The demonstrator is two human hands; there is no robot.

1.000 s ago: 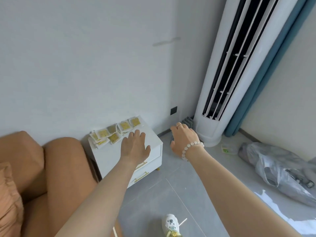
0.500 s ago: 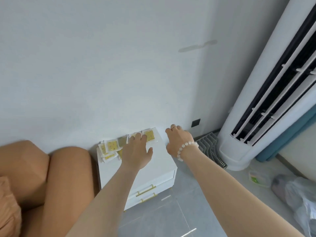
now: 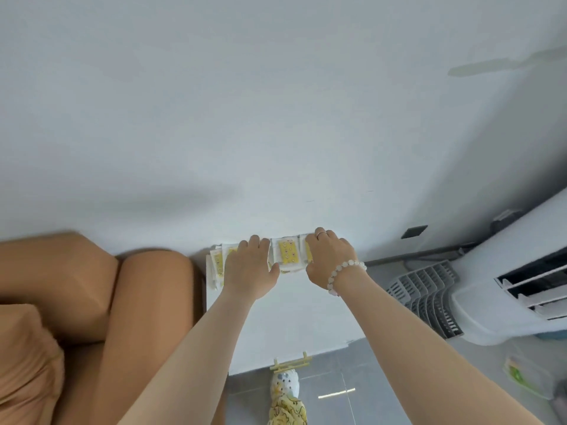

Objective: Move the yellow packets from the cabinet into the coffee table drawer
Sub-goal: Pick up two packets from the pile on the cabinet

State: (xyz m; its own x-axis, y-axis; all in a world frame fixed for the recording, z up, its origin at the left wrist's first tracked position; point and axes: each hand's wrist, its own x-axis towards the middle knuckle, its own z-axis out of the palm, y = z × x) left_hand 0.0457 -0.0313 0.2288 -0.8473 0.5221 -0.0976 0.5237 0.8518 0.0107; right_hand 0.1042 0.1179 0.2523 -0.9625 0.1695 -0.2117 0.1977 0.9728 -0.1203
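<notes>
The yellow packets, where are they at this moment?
In the head view, the yellow packets lie in a row along the back edge of the white cabinet, against the wall, under the left hand and right hand.

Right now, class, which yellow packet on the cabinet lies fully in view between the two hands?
The packet with red dots, lying flat between the left hand and right hand; the others are partly covered or stacked at the left.

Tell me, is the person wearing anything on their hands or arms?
Both arms are bare, with no sleeves or gloves in view. The right hand has a thin ring on one finger, and a bracelet of round, pale, pearly beads circles that wrist. The left hand shows no ring, bracelet or watch.
</notes>
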